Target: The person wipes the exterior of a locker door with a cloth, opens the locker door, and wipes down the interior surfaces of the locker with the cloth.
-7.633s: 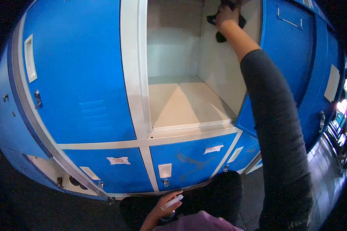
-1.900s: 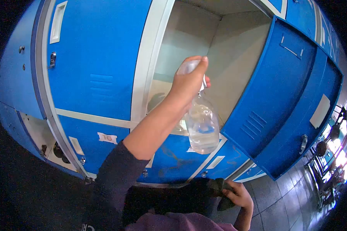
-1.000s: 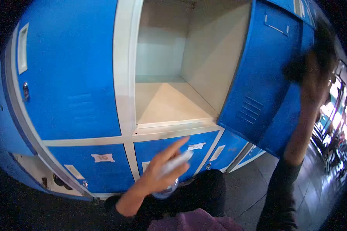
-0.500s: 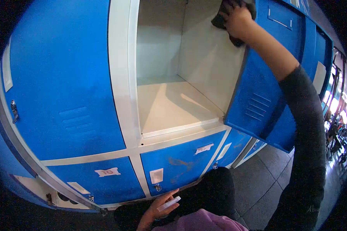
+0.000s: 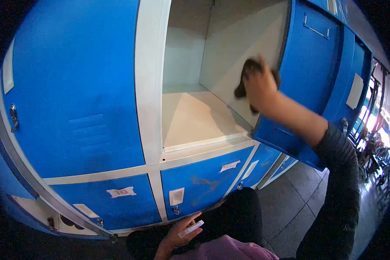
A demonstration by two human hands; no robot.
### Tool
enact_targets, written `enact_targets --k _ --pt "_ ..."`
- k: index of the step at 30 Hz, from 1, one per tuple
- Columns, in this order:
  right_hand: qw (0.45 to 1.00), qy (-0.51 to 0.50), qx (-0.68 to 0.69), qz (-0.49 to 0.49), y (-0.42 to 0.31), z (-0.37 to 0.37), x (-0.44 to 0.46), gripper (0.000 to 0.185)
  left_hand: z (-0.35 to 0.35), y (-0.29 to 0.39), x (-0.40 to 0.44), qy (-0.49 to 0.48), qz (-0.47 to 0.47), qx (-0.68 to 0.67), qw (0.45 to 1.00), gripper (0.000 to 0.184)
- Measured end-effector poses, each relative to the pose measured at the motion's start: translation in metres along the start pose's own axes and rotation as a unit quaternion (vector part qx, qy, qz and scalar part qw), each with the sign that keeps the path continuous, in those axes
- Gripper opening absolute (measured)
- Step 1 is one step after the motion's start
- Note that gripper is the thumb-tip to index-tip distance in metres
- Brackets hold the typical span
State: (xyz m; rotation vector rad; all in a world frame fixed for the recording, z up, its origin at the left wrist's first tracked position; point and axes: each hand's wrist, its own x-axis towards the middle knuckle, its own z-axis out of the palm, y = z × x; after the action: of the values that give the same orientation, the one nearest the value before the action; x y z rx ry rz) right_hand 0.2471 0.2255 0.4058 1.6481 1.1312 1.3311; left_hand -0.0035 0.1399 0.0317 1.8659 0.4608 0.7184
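My right hand is closed on a dark cloth, held at the inner right wall of an open locker compartment, near its front edge. Slight motion blur softens the fingers. Below, my left hand rests near my lap, fingers around a small flat white object whose kind I cannot make out. The compartment's pale floor has light and shadow across it. Its blue door is swung out to the right, behind my right forearm.
Closed blue locker doors stand at the left and underneath, with small latches and paper labels. A lower door marked 10 is at the lower left. Grey floor tiles lie at the lower right.
My right hand has moved down the right wall with the dark cloth, from near the top to about mid-height. The left hand stays nearly where it was, still holding the white object.
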Motion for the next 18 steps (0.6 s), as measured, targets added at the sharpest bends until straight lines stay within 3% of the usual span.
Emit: enact_targets --k 2,5,7,10,12,13,14,15,16,18 --pt "0.997 -0.015 0.058 0.057 0.047 -0.014 0.025 0.037 -0.003 0.013 0.001 -0.007 -0.025 -0.006 1.0 0.057" --pt "0.983 0.041 0.077 0.159 0.101 -0.031 0.045 0.021 -0.002 0.015 0.001 -0.005 -0.038 0.008 0.999 0.057" --pt "0.987 -0.097 0.063 0.11 0.119 -0.064 0.033 0.037 -0.002 0.016 0.001 0.0 -0.044 0.013 0.999 0.057" --pt "0.958 0.204 0.018 0.202 0.077 0.0 0.047 0.021 -0.005 0.019 0.002 0.005 -0.05 0.005 0.999 0.057" --pt "0.986 0.105 0.04 0.123 0.04 -0.008 0.021 0.029 -0.006 0.016 0.001 0.005 -0.037 0.005 0.999 0.057" --pt "0.977 0.178 0.026 0.115 0.01 0.012 0.012 0.031 -0.007 0.015 0.002 0.006 -0.035 0.0 0.999 0.057" --pt "0.982 0.163 0.013 0.099 -0.015 0.016 0.004 0.033 -0.007 0.014 0.001 0.007 -0.034 -0.005 0.999 0.057" --pt "0.996 0.075 0.037 0.036 -0.035 0.012 -0.008 0.033 -0.007 0.012 0.0 0.01 -0.033 -0.009 0.999 0.057" --pt "0.987 0.146 0.042 0.045 -0.055 0.02 -0.017 0.034 -0.006 0.009 -0.001 0.011 -0.028 -0.012 0.999 0.057" --pt "0.985 0.151 0.074 0.041 -0.054 0.022 -0.017 0.032 -0.006 0.006 -0.002 0.014 -0.019 -0.016 1.0 0.057"
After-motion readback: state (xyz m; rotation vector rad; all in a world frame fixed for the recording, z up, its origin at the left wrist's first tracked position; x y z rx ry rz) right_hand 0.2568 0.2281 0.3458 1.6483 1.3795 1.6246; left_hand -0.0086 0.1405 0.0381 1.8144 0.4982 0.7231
